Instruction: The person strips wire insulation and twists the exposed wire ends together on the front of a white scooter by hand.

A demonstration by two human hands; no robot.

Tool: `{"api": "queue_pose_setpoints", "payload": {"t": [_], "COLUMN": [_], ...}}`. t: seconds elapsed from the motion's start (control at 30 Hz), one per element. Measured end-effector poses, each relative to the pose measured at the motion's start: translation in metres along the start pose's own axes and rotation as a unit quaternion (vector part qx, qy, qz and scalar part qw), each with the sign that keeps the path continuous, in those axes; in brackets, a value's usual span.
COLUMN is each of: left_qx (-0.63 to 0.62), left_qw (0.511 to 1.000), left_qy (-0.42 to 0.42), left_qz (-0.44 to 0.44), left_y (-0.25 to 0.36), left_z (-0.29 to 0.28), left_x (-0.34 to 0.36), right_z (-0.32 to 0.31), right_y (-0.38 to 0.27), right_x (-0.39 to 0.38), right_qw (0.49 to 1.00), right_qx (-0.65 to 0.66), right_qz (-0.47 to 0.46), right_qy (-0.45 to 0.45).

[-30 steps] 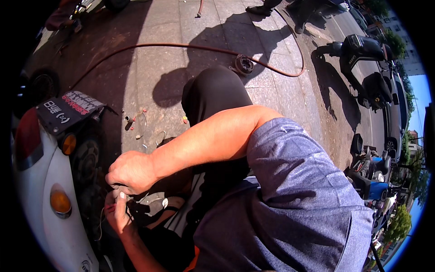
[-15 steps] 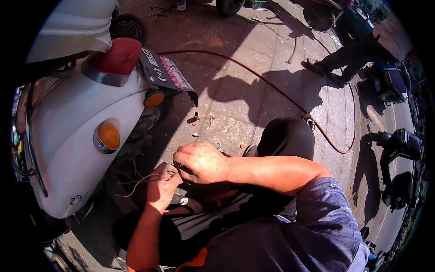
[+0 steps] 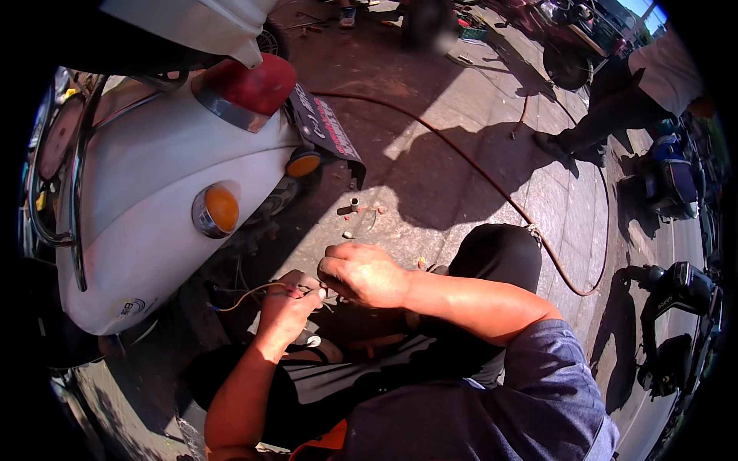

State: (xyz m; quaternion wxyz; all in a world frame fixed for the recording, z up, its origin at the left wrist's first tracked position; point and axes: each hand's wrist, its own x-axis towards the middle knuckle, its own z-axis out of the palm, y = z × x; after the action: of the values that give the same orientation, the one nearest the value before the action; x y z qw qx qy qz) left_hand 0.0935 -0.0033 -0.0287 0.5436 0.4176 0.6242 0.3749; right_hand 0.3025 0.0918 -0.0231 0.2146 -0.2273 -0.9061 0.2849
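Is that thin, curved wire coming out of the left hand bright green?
No, the thin, curved wire coming out of the bare left hand is yellow-orange.

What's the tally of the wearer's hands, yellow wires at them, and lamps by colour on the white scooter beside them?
Hands: 2, left hand and right hand
Yellow wire: 1
Orange lamps: 2
Red lamp: 1
Total: 6
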Motion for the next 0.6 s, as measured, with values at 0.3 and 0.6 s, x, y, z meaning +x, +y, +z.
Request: {"api": "queue_pose_setpoints", "payload": {"t": [0.3, 0.6], "left_qx": [-0.016, 0.036], "left_qw": [1.0, 0.998], "left_qy": [-0.009, 0.013], "left_qz": [0.018, 0.043], "left_y": [-0.01, -0.015], "left_z": [0.002, 0.005], "left_x": [0.002, 0.005], "right_z": [0.002, 0.001], "right_y": [-0.003, -0.008], "right_x": [-0.002, -0.001], "right_qw": [1.0, 0.997], "right_qx": [-0.018, -0.078], "right_qz": [0.0, -0.015], "right_qy": [-0.013, -0.016]}}
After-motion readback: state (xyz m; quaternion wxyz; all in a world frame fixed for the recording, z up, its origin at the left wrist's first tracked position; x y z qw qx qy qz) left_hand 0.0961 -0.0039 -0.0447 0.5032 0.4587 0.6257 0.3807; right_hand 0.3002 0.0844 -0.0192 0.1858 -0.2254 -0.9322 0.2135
